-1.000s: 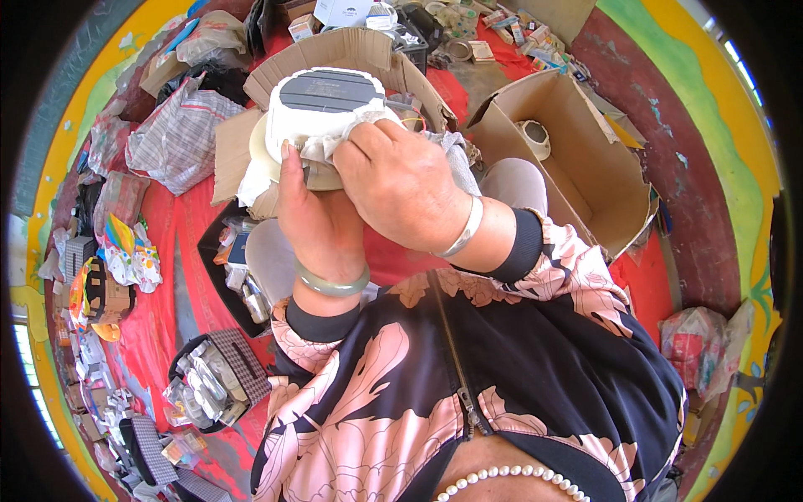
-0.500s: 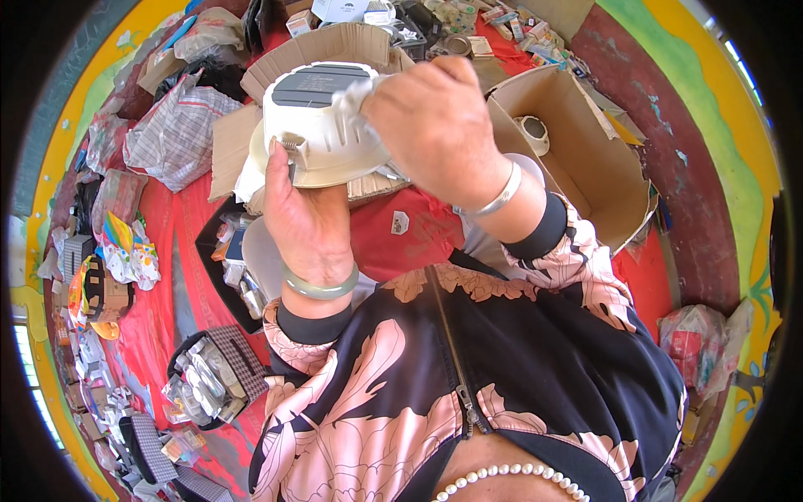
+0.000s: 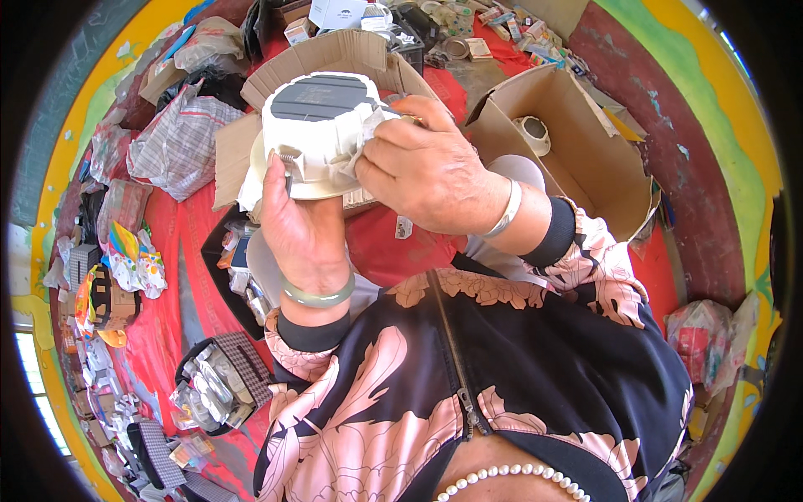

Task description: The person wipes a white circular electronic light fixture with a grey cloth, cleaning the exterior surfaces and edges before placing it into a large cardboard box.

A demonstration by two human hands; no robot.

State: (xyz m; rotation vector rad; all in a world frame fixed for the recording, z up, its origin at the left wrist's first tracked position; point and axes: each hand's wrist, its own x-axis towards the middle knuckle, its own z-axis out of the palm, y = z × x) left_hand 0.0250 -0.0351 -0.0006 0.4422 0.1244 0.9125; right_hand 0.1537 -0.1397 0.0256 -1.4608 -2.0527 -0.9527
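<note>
Your left hand (image 3: 305,238) has its grip closed on a white housing (image 3: 322,134), the thumb pressed up against the near side and the other fingers mostly hidden beneath it. You have the piece raised in front of you, its dark grey ribbed panel (image 3: 318,94) facing up and its wide pale flange toward the bottom. A small coil spring (image 3: 287,157) sits right beside your left thumb.

Your right hand (image 3: 431,171) is clenched around a crumpled whitish cloth (image 3: 370,127) — the cloth lies against the right side of the housing, and your fingers are bent over it. Whether those fingertips also touch the housing itself, you cannot tell from here.

Behind the housing, and partly covered by it, stands an open cardboard box (image 3: 355,52) with its flaps spread. To your right is a larger open carton (image 3: 604,177); near its far left corner rests another round white piece with a dark top (image 3: 533,134).

On your left, a plaid bag (image 3: 180,144) slumps on the red floor covering (image 3: 163,326), and closer to you a checked basket (image 3: 245,356) is filled with clear and white packages (image 3: 209,389). You wear a pale green bangle (image 3: 319,294) on the left wrist — a silver one (image 3: 508,211) on the right.
</note>
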